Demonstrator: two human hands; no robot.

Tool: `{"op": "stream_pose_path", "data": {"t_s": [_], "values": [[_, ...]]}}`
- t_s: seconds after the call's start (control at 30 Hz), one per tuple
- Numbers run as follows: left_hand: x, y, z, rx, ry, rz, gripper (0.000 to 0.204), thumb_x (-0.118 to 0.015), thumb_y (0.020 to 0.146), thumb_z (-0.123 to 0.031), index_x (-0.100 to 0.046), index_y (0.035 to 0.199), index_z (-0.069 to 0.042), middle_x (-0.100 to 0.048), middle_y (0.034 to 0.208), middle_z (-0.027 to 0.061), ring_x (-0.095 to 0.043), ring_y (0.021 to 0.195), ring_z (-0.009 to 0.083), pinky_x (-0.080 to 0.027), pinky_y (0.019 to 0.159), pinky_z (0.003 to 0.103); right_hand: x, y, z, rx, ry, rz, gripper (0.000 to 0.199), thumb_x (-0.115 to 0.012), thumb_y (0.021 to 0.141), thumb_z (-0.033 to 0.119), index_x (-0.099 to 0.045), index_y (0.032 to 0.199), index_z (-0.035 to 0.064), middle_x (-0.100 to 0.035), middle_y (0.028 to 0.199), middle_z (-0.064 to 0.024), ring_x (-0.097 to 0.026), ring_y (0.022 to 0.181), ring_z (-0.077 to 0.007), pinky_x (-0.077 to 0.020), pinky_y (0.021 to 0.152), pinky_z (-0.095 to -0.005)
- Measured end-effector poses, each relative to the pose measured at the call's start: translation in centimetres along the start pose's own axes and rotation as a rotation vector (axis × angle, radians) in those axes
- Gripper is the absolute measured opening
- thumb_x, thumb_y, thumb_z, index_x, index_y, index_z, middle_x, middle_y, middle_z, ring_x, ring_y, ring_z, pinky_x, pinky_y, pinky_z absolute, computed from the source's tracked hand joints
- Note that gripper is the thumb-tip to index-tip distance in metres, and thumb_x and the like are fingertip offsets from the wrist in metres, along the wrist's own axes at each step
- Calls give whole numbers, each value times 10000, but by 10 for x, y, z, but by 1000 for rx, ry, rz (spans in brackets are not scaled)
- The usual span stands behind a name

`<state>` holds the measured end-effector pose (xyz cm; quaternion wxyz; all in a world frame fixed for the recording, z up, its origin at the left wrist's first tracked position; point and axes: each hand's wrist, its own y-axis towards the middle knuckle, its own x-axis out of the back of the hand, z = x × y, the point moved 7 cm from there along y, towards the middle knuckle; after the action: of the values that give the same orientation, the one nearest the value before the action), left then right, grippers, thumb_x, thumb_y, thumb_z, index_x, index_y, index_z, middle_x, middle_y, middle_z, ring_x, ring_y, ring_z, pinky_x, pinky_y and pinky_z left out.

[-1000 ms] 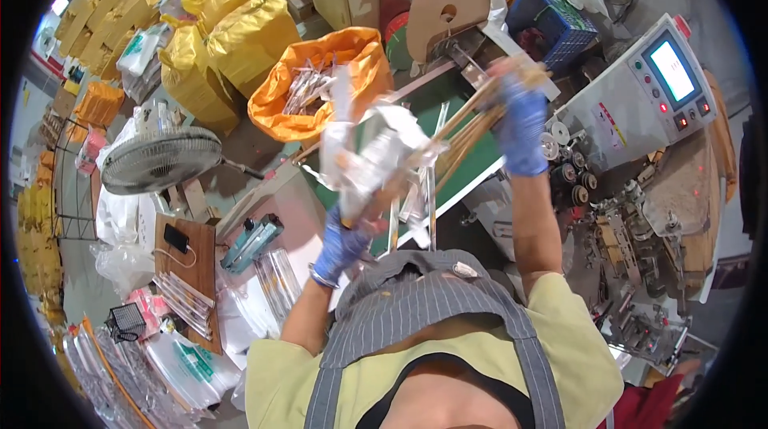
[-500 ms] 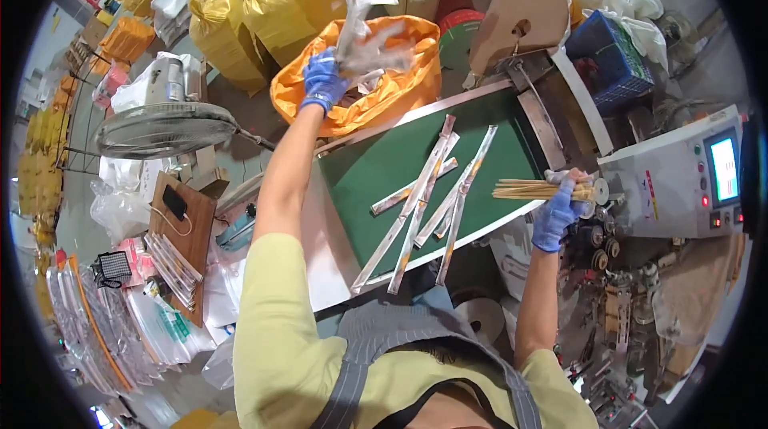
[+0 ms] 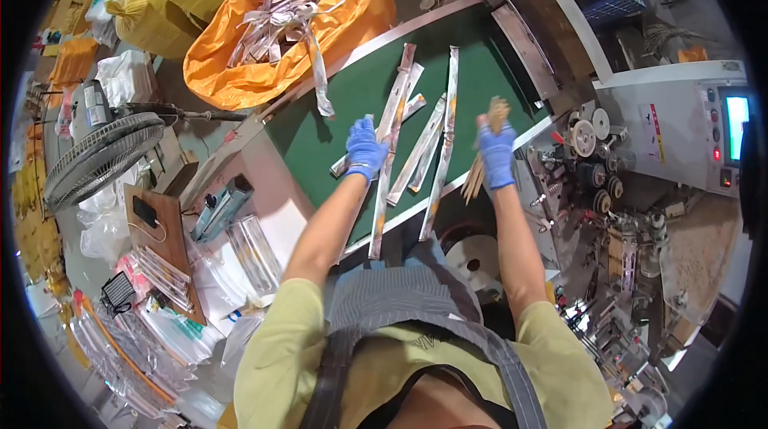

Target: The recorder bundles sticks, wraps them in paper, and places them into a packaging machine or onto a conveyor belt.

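My right hand (image 3: 496, 155), in a blue glove, is closed around a bundle of thin wooden sticks (image 3: 474, 179) at the right part of the green conveyor belt (image 3: 336, 85). The stick ends show above and below my fingers. My left hand (image 3: 366, 149), gloved in blue too, is over the belt's left part with its fingers extended, holding nothing that I can see. Right beside its thumb lies a long narrow printed packet (image 3: 391, 149). Several such packets lie criss-cross on the belt, one (image 3: 448, 125) between my hands.
Beyond the belt stands an orange sack (image 3: 212, 69) full of wrapper scraps, one strip hanging over the belt. At left are a fan (image 3: 104, 157) and a wooden board (image 3: 160, 237) with a phone. A control panel (image 3: 680, 129) and rollers (image 3: 588, 141) flank the right.
My left hand has left the orange sack and come back over the belt, the wrapper scraps released. My right hand has moved left over the belt, with the sticks now tilted more upright.
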<state>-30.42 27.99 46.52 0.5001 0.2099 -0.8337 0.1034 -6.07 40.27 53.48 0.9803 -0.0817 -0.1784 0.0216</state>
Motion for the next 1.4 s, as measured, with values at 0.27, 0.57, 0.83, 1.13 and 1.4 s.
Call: {"op": "stream_pose_path", "data": {"t_s": [0.27,0.57,0.83,1.13,1.4], "values": [[26,-1,-18,-84,-289,-139,247,-517,774,-186,-544,955,-19,-540,906,176,-526,808,322,-425,723,382,-55,-17,17,-159,246,276,162,-630,759,174,-612,791,17,-497,589,38,-452,521,-69,-378,447,-243],[113,-41,-79,-20,-514,340,159,-541,780,-149,-567,865,-17,-511,649,94,-458,567,139,-403,544,281,-65,-54,163,796,-876,608,123,-573,649,46,-597,768,58,-616,714,-103,-589,605,-276,-472,551,-316],[147,-66,-107,280,-1062,528,167,-547,813,-157,-563,725,-16,-473,560,-26,-415,527,43,-352,481,220,-20,-83,197,548,117,372,61,-604,751,83,-588,757,24,-556,587,-51,-528,475,-151,-407,447,-248],[157,-81,-130,337,-1276,792,161,-544,829,-202,-559,757,-59,-476,599,-43,-400,512,19,-311,449,164,-9,-80,187,-65,521,430,225,-614,773,249,-540,846,50,-507,703,-15,-475,516,-83,-406,472,-213],[215,-18,-123,123,-1875,709,234,-553,818,-280,-485,898,-71,-385,580,-47,-317,414,15,-238,333,144,89,18,202,110,719,242,196,-535,833,272,-524,860,78,-574,814,-71,-559,719,-144,-471,676,-262]]}}
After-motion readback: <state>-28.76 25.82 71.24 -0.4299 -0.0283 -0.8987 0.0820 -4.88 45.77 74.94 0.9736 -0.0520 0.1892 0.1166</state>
